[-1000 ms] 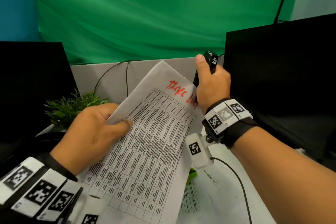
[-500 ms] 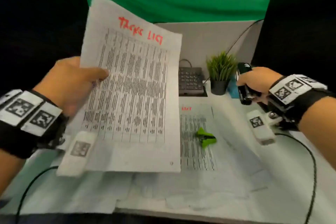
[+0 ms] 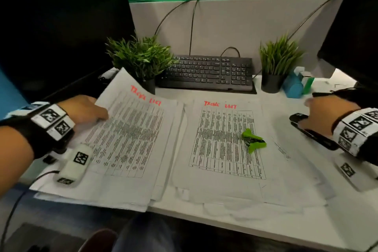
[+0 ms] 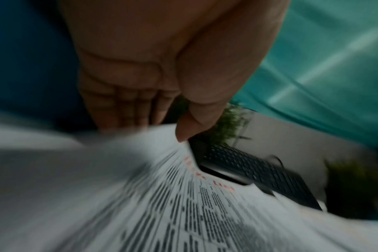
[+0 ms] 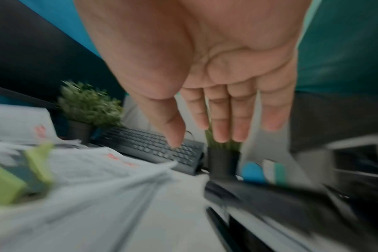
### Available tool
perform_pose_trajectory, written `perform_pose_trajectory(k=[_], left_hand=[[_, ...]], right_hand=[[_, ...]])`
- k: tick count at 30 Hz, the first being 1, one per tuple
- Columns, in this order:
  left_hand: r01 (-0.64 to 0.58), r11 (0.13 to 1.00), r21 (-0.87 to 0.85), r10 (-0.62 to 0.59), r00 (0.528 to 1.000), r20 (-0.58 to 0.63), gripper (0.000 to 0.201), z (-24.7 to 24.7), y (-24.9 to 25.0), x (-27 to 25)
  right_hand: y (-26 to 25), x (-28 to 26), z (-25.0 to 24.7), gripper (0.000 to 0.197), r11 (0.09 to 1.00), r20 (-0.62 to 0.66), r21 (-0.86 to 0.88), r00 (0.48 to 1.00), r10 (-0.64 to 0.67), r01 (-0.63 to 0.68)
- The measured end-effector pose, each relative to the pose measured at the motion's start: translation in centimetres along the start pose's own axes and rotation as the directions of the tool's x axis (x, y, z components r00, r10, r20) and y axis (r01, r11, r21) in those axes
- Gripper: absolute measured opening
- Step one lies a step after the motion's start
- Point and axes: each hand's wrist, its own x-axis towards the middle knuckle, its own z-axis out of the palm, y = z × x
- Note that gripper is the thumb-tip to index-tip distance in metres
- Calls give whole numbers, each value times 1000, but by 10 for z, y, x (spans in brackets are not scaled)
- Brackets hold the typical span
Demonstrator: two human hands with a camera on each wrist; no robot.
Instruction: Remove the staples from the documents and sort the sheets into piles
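A white desk (image 3: 266, 221) held two paper piles side by side, the left pile (image 3: 131, 149) overhanging the near edge. The left hand (image 3: 81, 111) pinched the top sheet's far left edge, thumb on top. The right pile (image 3: 223, 145) carried a green staple remover (image 3: 253, 141). Both top sheets bore red handwriting, too blurred to read. The right hand (image 5: 205, 85) hovered with fingers straight, gripping nothing, over a black stapler (image 3: 311, 131). A keyboard (image 3: 208, 72) sat between two potted plants; bare desk lay between it and the piles.
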Motion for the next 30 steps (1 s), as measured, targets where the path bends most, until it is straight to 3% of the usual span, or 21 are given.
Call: perform_pose_trajectory(k=[3,5,7,9,11,13,16,20,23,26,28,30], left_hand=[[-147,955,259,187,973,-136,40,9,13,5],[-319,897,307,383,907,-175,35,17,42,-14],[-461,839,289,489,872,-30,22,37,71,-32],[-463,869,175,417,875,244,30,69,96,-46],[-427,896,122,357,855,376,36,100,115,-51],[-368,924,106,323,897,301,33,116,128,-51],[-262,965,-12,258,940,225,24,125,136,-46],[-315,943,-108,330,926,184,22,122,136,-42],[-375,902,-215,403,909,105,10,117,136,-46],[-452,858,-242,464,886,-11,3,117,131,-48],[-482,832,-276,486,872,-59,7,118,128,-50],[-520,802,-294,515,851,-100,11,119,124,-50]], right_hand=[[-25,-17,-27,55,966,-154,119,966,-208,227],[-47,-32,-37,64,867,-86,217,893,-442,449],[-70,-47,-38,78,794,56,265,813,-580,548],[-86,-55,-31,81,770,153,223,758,-634,598],[-93,-56,-22,66,753,181,167,731,-658,637],[-93,-55,-18,52,753,158,149,736,-658,641],[-87,-55,-18,49,755,137,156,743,-656,637],[-80,-52,-19,55,777,114,268,782,-613,570],[-72,-42,-19,62,816,75,370,861,-503,444],[-55,-26,-14,54,801,45,547,947,-319,244],[-45,-17,-9,44,633,77,772,979,-189,61],[-38,-14,-5,37,338,166,934,977,-135,-112]])
